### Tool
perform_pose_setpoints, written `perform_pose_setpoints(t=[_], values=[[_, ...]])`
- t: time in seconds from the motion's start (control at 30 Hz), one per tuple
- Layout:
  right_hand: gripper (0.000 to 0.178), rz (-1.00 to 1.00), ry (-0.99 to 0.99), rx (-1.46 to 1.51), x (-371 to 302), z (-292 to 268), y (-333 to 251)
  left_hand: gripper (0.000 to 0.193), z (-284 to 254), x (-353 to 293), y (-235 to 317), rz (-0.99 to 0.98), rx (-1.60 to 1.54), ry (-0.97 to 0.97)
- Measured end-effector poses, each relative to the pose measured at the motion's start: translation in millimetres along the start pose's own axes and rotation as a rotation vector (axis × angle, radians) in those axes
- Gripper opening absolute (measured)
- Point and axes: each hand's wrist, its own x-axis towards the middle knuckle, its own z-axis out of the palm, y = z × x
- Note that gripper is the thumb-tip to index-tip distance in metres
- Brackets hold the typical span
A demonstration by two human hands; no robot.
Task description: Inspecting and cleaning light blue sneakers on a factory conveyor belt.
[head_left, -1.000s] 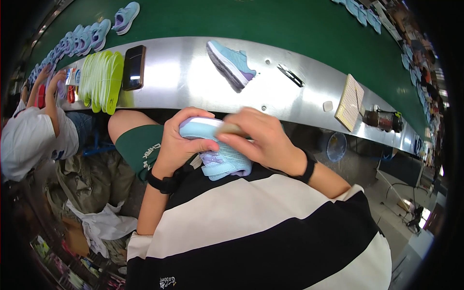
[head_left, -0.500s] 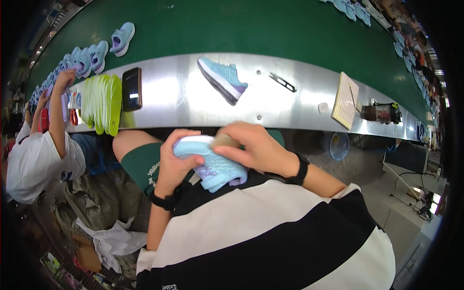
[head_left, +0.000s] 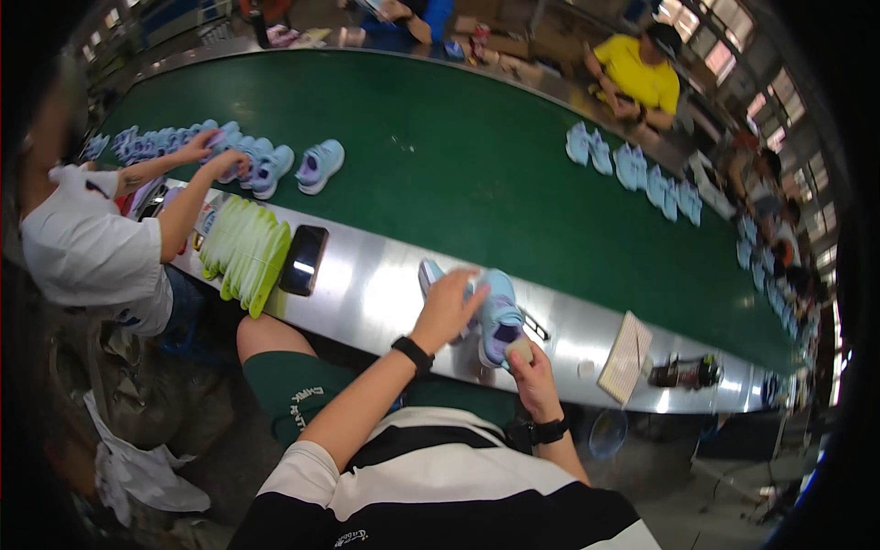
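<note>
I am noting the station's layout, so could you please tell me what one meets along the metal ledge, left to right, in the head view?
Yellow-green sole-shaped pieces, dark phone, left hand, light-blue shoe, right hand holding pale block, white piece, pale rectangular pad, dark cylindrical object.

"Where is anything written?"
"White letters (head_left: 308, 410) are printed on one leg of the green shorts (head_left: 275, 374), and small pale writing (head_left: 351, 538) is shown on the striped shirt (head_left: 495, 518)."
"And on the white packet (head_left: 203, 220) beside the yellow-green stack (head_left: 243, 249)?"
"Too blurred to be read."
</note>
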Motion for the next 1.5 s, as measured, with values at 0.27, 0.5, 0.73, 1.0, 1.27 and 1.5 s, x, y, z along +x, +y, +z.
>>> perform_pose_setpoints(t=[0.27,0.5,0.73,1.0,1.27,1.5], values=[[0.058,0.133,-0.088,-0.214,64,6,26,0.045,-60,-87,-49,-0.005,0.370,0.088],[0.038,0.053,-0.170,-0.418,58,40,50,0.053,-47,-107,-84,-0.445,-0.119,0.110],[0.037,-0.280,0.600,-1.255,59,-163,6,0.050,-36,-78,-91,-0.360,-0.091,-0.005],[0.053,-0.776,0.309,-1.536,76,-84,-55,0.032,-43,-53,-106,-0.298,-0.220,0.024],[0.024,-1.226,-0.882,-1.661,92,62,-14,0.016,-84,-66,-150,-0.149,0.253,0.258],[0.006,-1.132,-0.679,-1.750,127,63,-13,0.011,-76,-65,-142,-0.011,0.406,0.303]])
